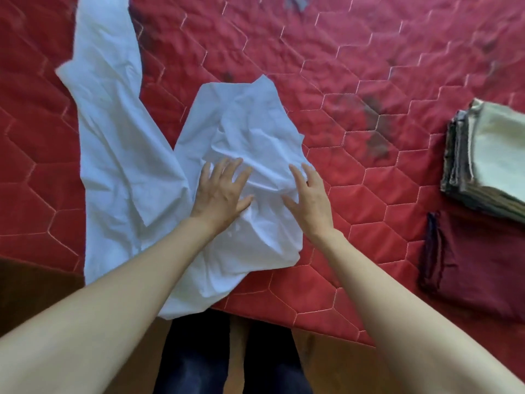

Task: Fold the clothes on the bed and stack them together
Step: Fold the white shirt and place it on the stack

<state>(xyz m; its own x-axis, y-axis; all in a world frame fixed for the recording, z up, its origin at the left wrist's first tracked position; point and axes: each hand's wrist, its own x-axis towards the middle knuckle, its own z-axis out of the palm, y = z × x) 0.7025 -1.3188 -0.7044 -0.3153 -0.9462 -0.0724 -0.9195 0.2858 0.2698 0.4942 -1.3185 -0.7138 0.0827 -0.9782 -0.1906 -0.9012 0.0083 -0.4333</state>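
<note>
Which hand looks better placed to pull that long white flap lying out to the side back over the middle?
The left hand, probably. It rests flat on the white garment right beside the long flap, while the right hand lies on the side toward the folded stack.

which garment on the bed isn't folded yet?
The white garment, spread out and wrinkled under both open hands. The beige-topped stack and the maroon piece at the right already lie folded flat.
</note>
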